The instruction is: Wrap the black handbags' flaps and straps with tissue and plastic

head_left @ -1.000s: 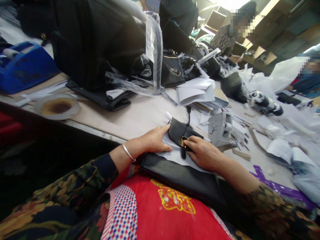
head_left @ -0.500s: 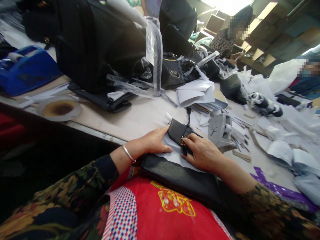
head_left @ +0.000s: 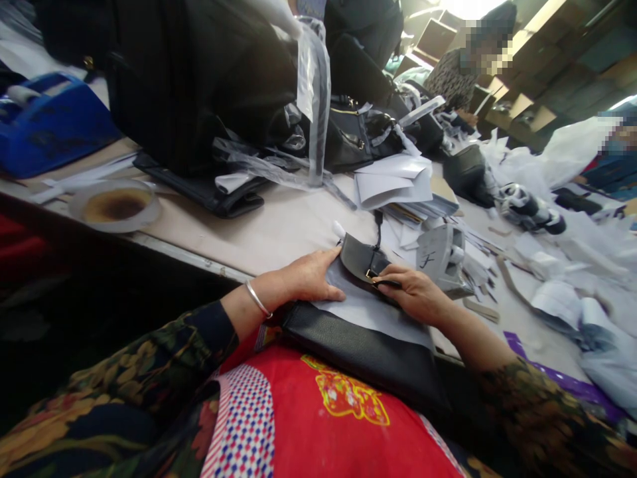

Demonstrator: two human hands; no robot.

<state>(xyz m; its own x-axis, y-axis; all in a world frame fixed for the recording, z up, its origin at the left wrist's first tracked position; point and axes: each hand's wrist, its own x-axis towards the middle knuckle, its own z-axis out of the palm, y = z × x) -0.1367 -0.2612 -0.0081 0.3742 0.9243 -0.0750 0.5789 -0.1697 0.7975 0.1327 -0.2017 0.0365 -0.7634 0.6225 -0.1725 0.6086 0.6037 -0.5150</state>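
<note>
A black leather bag [head_left: 363, 352] lies at the table's near edge against my red apron. Its rounded flap [head_left: 359, 257] with a gold buckle rests on a sheet of grey-white paper [head_left: 365, 312] that covers the bag's front. My left hand [head_left: 308, 275] lies flat on the paper's left side, fingers stretched and thumb at the flap's edge. My right hand [head_left: 415, 295] is closed in a pinch on the thin black strap at the buckle, on the flap's right side.
A tape dispenser [head_left: 440, 255] marked with a handwritten sign stands just beyond my right hand. Further back are stacked papers [head_left: 393, 182], black bags [head_left: 199, 79] in clear plastic, a tape roll [head_left: 115, 207] and a blue dispenser [head_left: 47, 123]. Another person [head_left: 460, 73] sits at the far end.
My right hand has slid to the right along the flap and now pinches the strap at the buckle. More of the paper under it shows. My left hand has hardly moved.
</note>
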